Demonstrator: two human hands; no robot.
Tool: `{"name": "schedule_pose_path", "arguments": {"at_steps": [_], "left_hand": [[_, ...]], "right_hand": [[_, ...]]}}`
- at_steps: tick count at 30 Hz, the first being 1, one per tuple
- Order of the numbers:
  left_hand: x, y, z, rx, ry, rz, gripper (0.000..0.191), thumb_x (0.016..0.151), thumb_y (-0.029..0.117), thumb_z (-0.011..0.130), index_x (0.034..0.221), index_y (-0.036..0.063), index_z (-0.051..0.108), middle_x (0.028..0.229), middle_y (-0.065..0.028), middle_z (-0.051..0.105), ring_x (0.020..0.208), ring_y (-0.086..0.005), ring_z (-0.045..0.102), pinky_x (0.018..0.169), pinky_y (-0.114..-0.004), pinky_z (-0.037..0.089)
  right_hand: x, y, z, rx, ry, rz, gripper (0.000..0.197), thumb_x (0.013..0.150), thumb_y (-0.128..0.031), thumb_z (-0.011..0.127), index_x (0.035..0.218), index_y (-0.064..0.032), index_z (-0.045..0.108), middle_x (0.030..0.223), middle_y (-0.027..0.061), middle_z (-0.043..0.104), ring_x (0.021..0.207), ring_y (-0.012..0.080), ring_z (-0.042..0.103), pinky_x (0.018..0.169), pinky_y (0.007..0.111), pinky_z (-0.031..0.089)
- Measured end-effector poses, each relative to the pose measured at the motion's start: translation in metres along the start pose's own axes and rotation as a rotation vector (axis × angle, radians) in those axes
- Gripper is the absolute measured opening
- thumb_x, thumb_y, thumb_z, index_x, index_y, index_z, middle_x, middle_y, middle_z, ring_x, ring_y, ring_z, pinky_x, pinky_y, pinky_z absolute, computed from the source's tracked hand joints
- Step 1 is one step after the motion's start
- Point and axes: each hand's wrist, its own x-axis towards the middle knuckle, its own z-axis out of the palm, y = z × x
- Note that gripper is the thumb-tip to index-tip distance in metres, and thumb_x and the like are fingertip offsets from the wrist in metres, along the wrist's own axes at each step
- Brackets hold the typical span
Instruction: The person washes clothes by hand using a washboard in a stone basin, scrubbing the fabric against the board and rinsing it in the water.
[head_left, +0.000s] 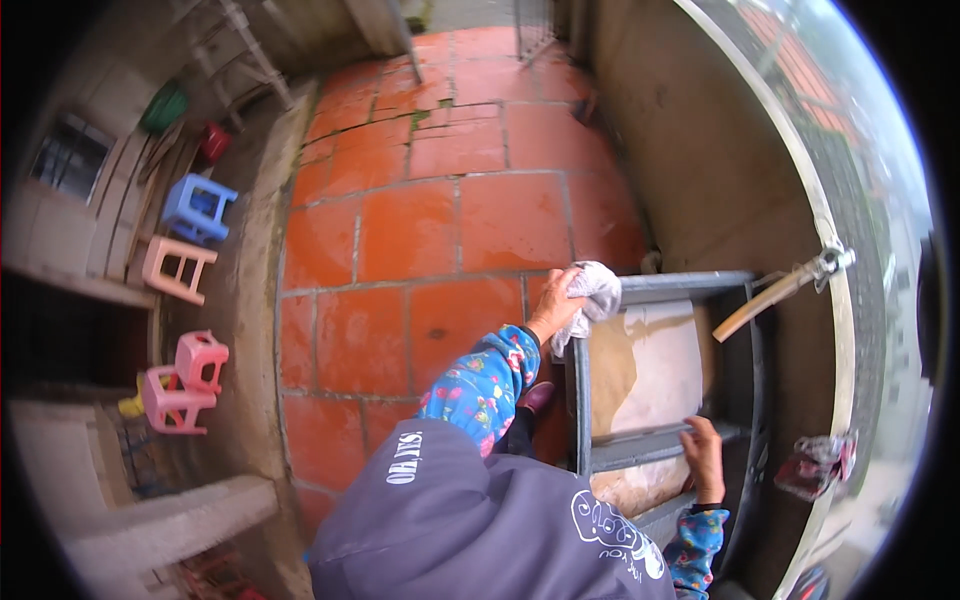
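My left hand (556, 301) grips a bunched pale cloth (598, 291) at the near-left corner of a grey-painted frame (580, 405). The cloth rests against the corner and hangs partly down its outer side. Inside the frame, between its bars, lies a brown and whitish panel (664, 367) with an uneven, stained-looking surface. Over the frame's grey crossbar (637, 448), my right hand (703, 457) has loosely bent fingers and nothing visible in it. Whether its fingertips touch the bar is not clear. Both arms wear blue floral sleeves, and a dark apron covers the body.
A wall (675, 150) topped by a pale rail (817, 195) runs along the right. From it hang a wooden handle (765, 298) and a dark reddish item (814, 465). Wet red tiles (409, 232) cover the floor. Blue (199, 208) and pink plastic stools (176, 401) stand left.
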Motion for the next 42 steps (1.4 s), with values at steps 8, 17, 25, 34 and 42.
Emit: {"name": "schedule_pose_path", "arguments": {"at_steps": [8,17,25,34,42], "left_hand": [[-0.099,0.099,-0.119,-0.988,-0.273,-0.173,0.046,0.081,0.007,0.067,0.124,0.0064,0.048,0.103,-0.0008,0.06,0.093,-0.0084,0.056,0.083,-0.025,0.049],[-0.195,0.105,-0.174,-0.527,0.084,0.22,0.047,0.087,0.012,0.06,0.128,0.0041,0.04,0.125,-0.0104,0.036,0.119,-0.0227,0.038,0.101,-0.033,0.031],[-0.177,0.101,-0.221,-0.811,0.138,0.197,0.046,0.087,0.013,0.059,0.129,0.0049,0.042,0.12,-0.0114,0.049,0.114,-0.0214,0.045,0.098,-0.035,0.036],[-0.126,0.025,-0.312,-1.089,0.244,0.076,0.038,0.089,0.011,0.056,0.125,0.0039,0.045,0.11,-0.0029,0.055,0.103,-0.0115,0.05,0.09,-0.027,0.043],[-0.142,-0.031,-0.396,-1.011,0.534,-0.04,0.028,0.09,0.014,0.057,0.116,0.0023,0.053,0.103,-0.0008,0.057,0.096,-0.0096,0.052,0.085,-0.025,0.045]], "right_hand": [[0.053,-0.085,0.119,0.656,-0.101,-0.296,0.058,0.087,-0.017,0.055,0.138,-0.0046,0.031,0.125,0.0158,0.05,0.107,0.0228,0.053,0.087,0.032,0.044],[0.016,-0.218,0.174,1.405,-0.597,-0.137,0.03,0.09,-0.017,0.051,0.117,-0.0037,0.05,0.11,0.0079,0.056,0.098,0.0173,0.054,0.085,0.03,0.046],[0.007,-0.258,0.169,0.933,-0.331,-0.449,0.031,0.091,-0.018,0.052,0.117,-0.0025,0.05,0.109,0.0095,0.058,0.096,0.0186,0.057,0.085,0.031,0.046],[0.067,-0.348,0.249,1.049,-0.403,-0.485,0.034,0.093,-0.022,0.045,0.116,0.0019,0.052,0.113,0.0132,0.057,0.102,0.0215,0.056,0.088,0.034,0.044],[0.116,-0.412,0.336,0.535,-0.483,-0.806,0.042,0.096,-0.028,0.037,0.123,0.0028,0.048,0.117,0.0118,0.055,0.104,0.022,0.053,0.089,0.034,0.042]]}}
